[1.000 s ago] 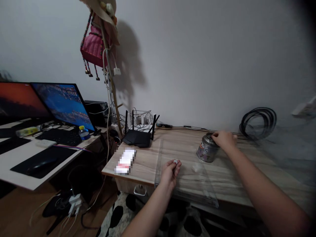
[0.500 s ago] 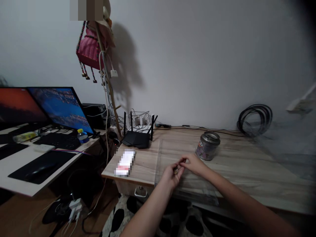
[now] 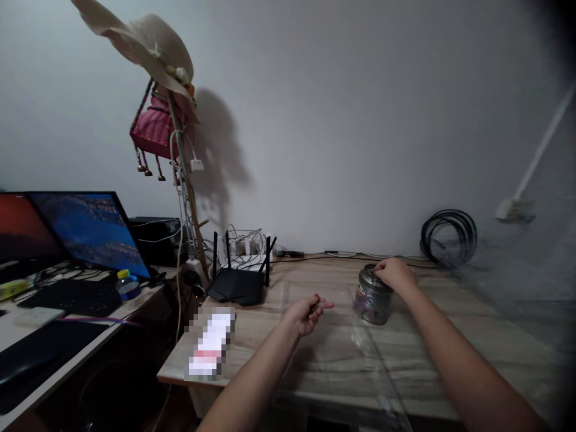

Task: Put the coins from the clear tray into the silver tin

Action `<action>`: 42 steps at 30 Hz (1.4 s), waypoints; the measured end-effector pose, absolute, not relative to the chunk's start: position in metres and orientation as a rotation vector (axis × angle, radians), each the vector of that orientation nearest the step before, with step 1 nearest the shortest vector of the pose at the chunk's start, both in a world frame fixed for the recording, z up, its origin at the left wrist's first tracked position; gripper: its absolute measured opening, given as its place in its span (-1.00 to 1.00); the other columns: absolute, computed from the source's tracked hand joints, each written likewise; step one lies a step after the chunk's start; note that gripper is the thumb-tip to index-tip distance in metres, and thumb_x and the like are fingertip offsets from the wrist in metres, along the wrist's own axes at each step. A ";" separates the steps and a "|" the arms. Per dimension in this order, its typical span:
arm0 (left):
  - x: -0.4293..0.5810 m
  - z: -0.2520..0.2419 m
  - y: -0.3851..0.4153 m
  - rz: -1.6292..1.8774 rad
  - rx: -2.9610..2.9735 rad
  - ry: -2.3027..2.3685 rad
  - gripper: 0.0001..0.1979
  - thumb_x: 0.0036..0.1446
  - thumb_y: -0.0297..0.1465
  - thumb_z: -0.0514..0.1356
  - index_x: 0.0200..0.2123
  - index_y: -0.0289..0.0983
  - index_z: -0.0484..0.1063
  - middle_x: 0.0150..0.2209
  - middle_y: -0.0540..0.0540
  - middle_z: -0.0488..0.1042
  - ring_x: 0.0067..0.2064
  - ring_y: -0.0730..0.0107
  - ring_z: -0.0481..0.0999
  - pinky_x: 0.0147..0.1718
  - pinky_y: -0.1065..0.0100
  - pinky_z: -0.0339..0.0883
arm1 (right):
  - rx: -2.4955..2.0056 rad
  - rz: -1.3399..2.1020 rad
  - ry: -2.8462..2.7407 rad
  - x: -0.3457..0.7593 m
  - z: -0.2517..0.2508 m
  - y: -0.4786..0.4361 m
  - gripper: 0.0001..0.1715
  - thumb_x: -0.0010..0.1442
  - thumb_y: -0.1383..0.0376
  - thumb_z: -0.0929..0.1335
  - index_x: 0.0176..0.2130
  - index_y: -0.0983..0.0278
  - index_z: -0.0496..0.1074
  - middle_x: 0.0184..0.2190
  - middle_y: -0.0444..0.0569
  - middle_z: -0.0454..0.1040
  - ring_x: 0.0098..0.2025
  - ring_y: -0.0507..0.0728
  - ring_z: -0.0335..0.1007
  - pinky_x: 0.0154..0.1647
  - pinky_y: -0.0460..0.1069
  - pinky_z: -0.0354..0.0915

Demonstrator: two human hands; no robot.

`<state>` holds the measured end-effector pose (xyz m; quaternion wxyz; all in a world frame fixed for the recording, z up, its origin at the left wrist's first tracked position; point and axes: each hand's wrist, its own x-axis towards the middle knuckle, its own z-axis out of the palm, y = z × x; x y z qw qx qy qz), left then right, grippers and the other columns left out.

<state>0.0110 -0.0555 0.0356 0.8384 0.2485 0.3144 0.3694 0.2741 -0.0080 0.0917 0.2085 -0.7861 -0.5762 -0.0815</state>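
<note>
A round metal tin [image 3: 373,304] with a printed picture on its side stands upright on the wooden desk. My right hand [image 3: 396,276] is over its lid, fingertips pinched together at the lid's top; anything between them is hidden. To the left of the tin, my left hand [image 3: 309,314] hovers above the desk, palm up. Its fingers are curled round small dark or brassy pieces that look like coins, while one finger points toward the tin. Beneath this hand lies a clear plastic sheet or cover [image 3: 333,360].
A black router [image 3: 237,285] with upright antennas and a lit phone [image 3: 210,345] occupy the desk's left side. Coiled black cable [image 3: 449,239] leans against the wall at right. A second desk at left carries monitors [image 3: 90,234] and a bottle [image 3: 128,285]. A hat [image 3: 157,45] hangs above.
My right hand has left my left palm and moved right and away from me to the tin's lid. My left fingers have curled in. The view has tilted up and shifted slightly right.
</note>
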 end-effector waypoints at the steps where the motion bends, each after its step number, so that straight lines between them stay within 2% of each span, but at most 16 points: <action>1: 0.013 0.034 -0.047 0.738 0.591 0.683 -0.79 0.16 -0.43 -0.05 -0.45 -0.41 0.27 -0.54 -0.07 0.40 -0.74 0.76 0.17 -0.86 0.69 -0.16 | -2.208 -0.227 -1.603 0.272 0.092 -0.006 -0.79 -0.17 0.29 0.30 -0.47 0.18 0.52 -0.41 0.03 0.50 -0.35 0.18 0.38 -0.38 0.01 0.17; 4: 0.016 0.032 -0.024 0.653 0.728 0.661 -0.77 0.15 -0.35 -0.02 -0.42 -0.39 0.30 -0.69 0.09 0.23 -0.79 0.77 -0.06 -0.84 0.64 -0.36 | -2.257 -0.232 -1.592 0.271 0.091 -0.002 -0.80 -0.18 0.31 0.29 -0.51 0.16 0.52 -0.42 0.04 0.50 -0.33 0.21 0.38 -0.34 0.05 0.16; 9: 0.011 0.024 0.000 0.594 0.759 0.593 -0.80 0.11 -0.33 0.00 -0.42 -0.34 0.28 -0.72 0.15 0.07 -0.77 0.73 -0.13 -0.78 0.60 -0.41 | -1.991 -0.219 -1.706 0.287 0.079 0.011 -0.77 -0.16 0.31 0.27 -0.50 0.19 0.51 -0.49 0.00 0.50 -0.43 0.13 0.38 -0.45 -0.03 0.17; 14: 0.006 0.009 0.011 0.583 0.713 0.611 -0.82 0.06 -0.35 0.00 -0.47 -0.35 0.26 -0.71 0.13 0.08 -0.76 0.73 -0.12 -0.77 0.59 -0.42 | -1.832 -0.151 -1.757 0.301 0.080 0.012 -0.81 -0.15 0.22 0.29 -0.57 0.21 0.49 -0.56 -0.04 0.49 -0.49 0.12 0.36 -0.50 -0.05 0.16; 19: 0.012 0.005 0.006 0.449 0.873 0.677 -0.81 -0.01 -0.36 0.05 -0.39 -0.39 0.34 -0.67 0.06 0.20 -0.75 0.74 -0.02 -0.76 0.58 -0.38 | -1.633 -0.360 -1.513 0.250 0.083 -0.009 -0.63 0.03 0.13 0.20 -0.30 0.23 0.47 -0.36 0.01 0.49 -0.39 0.13 0.34 -0.42 -0.02 0.18; 24: 0.015 0.003 0.000 0.585 1.043 0.740 -0.79 -0.01 -0.28 0.08 -0.37 -0.33 0.33 -0.68 0.10 0.21 -0.76 0.72 -0.01 -0.74 0.54 -0.33 | -1.303 0.381 -2.068 0.174 0.039 -0.011 -0.69 0.04 0.17 0.21 -0.39 0.26 0.47 -0.48 -0.04 0.49 -0.46 0.08 0.33 -0.44 -0.05 0.20; 27: 0.015 0.004 0.000 0.610 1.002 0.846 -0.84 -0.03 -0.32 0.08 -0.42 -0.30 0.29 -0.68 0.10 0.23 -0.76 0.70 0.00 -0.73 0.54 -0.34 | -1.254 0.562 -2.040 0.158 0.014 -0.005 -0.74 -0.01 0.21 0.26 -0.39 0.30 0.45 -0.51 -0.04 0.48 -0.46 0.09 0.34 -0.46 -0.06 0.22; 30: 0.014 0.007 0.001 0.596 0.906 0.839 -0.86 -0.05 -0.38 0.02 -0.45 -0.33 0.30 -0.68 0.06 0.24 -0.76 0.68 0.00 -0.73 0.52 -0.36 | -1.305 0.412 -1.956 0.163 0.017 -0.006 -0.80 -0.03 0.21 0.28 -0.45 0.27 0.43 -0.54 -0.06 0.45 -0.46 0.10 0.33 -0.46 -0.05 0.21; 36: 0.014 0.008 -0.002 0.619 0.863 0.781 -0.78 -0.13 -0.48 0.01 -0.37 -0.38 0.36 -0.64 0.04 0.24 -0.74 0.71 0.01 -0.72 0.54 -0.35 | -1.423 -0.315 -1.558 0.233 0.066 -0.022 -0.71 0.02 0.11 0.24 -0.37 0.20 0.45 -0.35 0.00 0.47 -0.26 0.16 0.33 -0.26 0.01 0.21; 38: 0.014 0.006 -0.003 0.640 0.911 0.799 -0.79 -0.13 -0.50 0.03 -0.34 -0.36 0.33 -0.62 0.05 0.27 -0.74 0.72 0.02 -0.72 0.54 -0.33 | -1.617 -0.354 -1.441 0.268 0.069 -0.017 -0.68 -0.02 0.09 0.25 -0.37 0.19 0.47 -0.37 0.00 0.48 -0.30 0.19 0.34 -0.37 0.02 0.21; 40: 0.015 0.005 -0.004 0.652 0.980 0.806 -0.76 -0.13 -0.50 0.05 -0.28 -0.34 0.28 -0.59 0.03 0.32 -0.74 0.71 0.06 -0.71 0.54 -0.30 | -1.769 -0.225 -1.436 0.298 0.063 -0.007 -0.69 -0.08 0.08 0.27 -0.42 0.18 0.49 -0.44 -0.02 0.49 -0.40 0.19 0.35 -0.47 0.01 0.19; 42: 0.016 0.003 -0.004 0.663 1.039 0.811 -0.71 -0.11 -0.49 0.07 -0.22 -0.32 0.24 -0.56 0.01 0.37 -0.74 0.70 0.08 -0.70 0.54 -0.26 | -1.811 -0.074 -1.477 0.317 0.055 0.004 -0.73 -0.12 0.10 0.29 -0.47 0.19 0.49 -0.50 -0.05 0.49 -0.45 0.17 0.36 -0.49 0.00 0.19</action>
